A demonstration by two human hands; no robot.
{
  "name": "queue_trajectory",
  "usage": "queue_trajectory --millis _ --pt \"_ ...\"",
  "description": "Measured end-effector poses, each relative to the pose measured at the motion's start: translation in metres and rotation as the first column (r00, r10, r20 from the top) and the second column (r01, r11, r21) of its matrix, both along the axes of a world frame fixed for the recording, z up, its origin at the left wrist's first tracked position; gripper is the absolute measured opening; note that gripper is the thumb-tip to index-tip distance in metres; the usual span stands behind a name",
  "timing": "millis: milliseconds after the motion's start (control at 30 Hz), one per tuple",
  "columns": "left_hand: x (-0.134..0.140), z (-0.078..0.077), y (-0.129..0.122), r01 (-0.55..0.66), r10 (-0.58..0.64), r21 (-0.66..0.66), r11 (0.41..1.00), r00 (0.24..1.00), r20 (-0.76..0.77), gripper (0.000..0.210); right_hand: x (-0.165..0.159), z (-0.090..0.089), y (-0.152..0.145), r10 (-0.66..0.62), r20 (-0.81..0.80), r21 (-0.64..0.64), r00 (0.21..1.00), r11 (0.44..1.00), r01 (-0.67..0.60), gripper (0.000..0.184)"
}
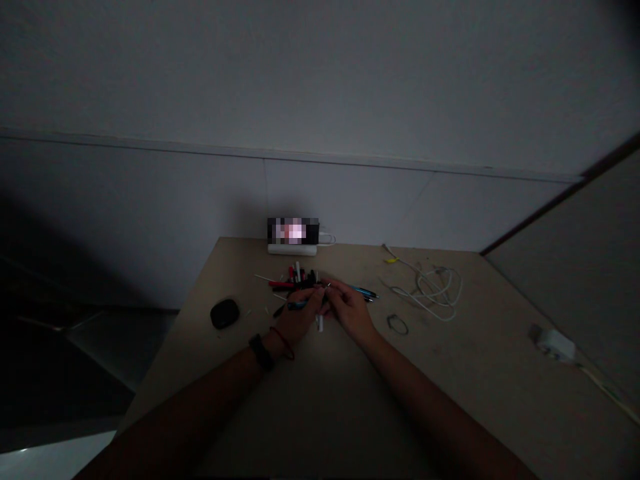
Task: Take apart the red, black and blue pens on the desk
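The room is dim, so small parts are hard to make out. My left hand (301, 319) is closed around a dark blue pen part (297, 305), which sticks out to its left. Against its fingertips my right hand (351, 312) is pinched shut, and what lies between those fingers is too small to name. Just beyond both hands lie red pen parts (281, 285), a white pen part (297, 269) and several black pieces. A white cap-like piece (320, 324) rests on the table below the fingers. Blue pens (366, 292) lie to the right of my right hand.
A phone with a lit, blurred screen (293, 231) leans on a white block (292, 250) by the wall. At left sits a black rounded case (225, 313). White cable (435, 291), a small loop (398, 325) and a white plug (556, 345) are at right.
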State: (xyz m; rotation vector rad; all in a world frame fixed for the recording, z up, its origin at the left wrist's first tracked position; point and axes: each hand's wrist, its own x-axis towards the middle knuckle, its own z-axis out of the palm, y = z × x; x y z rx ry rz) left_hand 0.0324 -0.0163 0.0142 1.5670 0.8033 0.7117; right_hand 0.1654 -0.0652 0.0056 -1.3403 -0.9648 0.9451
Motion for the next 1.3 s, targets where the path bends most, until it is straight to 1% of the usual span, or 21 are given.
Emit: queue_trajectory --millis 67,200,333,467,567,700,867,1000,1067,1133,1300 --pt "-0.001 -0.001 0.001 0.016 -0.016 -0.004 1.000 1.000 -0.008 0.049 0.001 0.001 -0.001 -0.023 0.015 0.034 1.000 0.999 0.022 0.048" --pt "-0.002 -0.001 0.003 0.028 -0.029 -0.005 1.000 0.999 -0.026 0.048 0.003 0.004 -0.002 -0.035 -0.019 0.086 0.999 0.996 0.037 0.050" --pt "-0.002 -0.001 0.003 0.029 -0.029 0.008 1.000 0.999 -0.032 0.048 0.001 0.011 -0.003 -0.042 0.020 0.070 0.999 0.997 0.040 0.044" --pt "-0.001 -0.003 0.002 0.025 -0.024 0.016 1.000 0.999 -0.034 0.048 -0.001 0.017 -0.003 -0.042 0.010 0.055 0.999 0.998 0.041 0.042" --pt "-0.001 -0.003 0.002 0.025 -0.025 0.009 1.000 0.999 -0.039 0.049 0.000 0.015 -0.003 -0.046 -0.005 0.053 0.999 0.998 0.046 0.041" --pt "-0.002 -0.001 0.002 0.043 -0.043 0.012 0.999 0.998 -0.041 0.049 0.004 0.008 -0.002 -0.071 -0.041 0.085 0.997 0.994 0.075 0.040" --pt "-0.001 -0.001 0.001 0.025 -0.025 -0.022 0.999 1.000 -0.016 0.048 0.007 0.001 0.001 -0.125 -0.142 0.104 0.982 0.985 0.141 0.038" --pt "0.000 -0.005 0.003 0.030 -0.030 -0.050 0.998 0.999 0.012 0.050 0.009 0.001 0.003 -0.185 -0.185 0.105 0.965 0.973 0.207 0.039" --pt "0.000 -0.007 0.005 0.033 -0.032 -0.062 0.998 0.999 0.020 0.051 0.009 0.002 0.003 -0.201 -0.158 0.099 0.967 0.971 0.218 0.039" --pt "0.000 -0.009 0.006 0.034 -0.033 -0.068 0.997 0.999 0.025 0.051 0.007 0.005 0.002 -0.199 -0.092 0.093 0.976 0.974 0.208 0.041" --pt "0.000 -0.010 0.006 0.010 -0.008 -0.063 0.998 1.000 0.029 0.049 0.001 0.010 -0.001 -0.149 0.038 0.108 0.988 0.984 0.144 0.042"
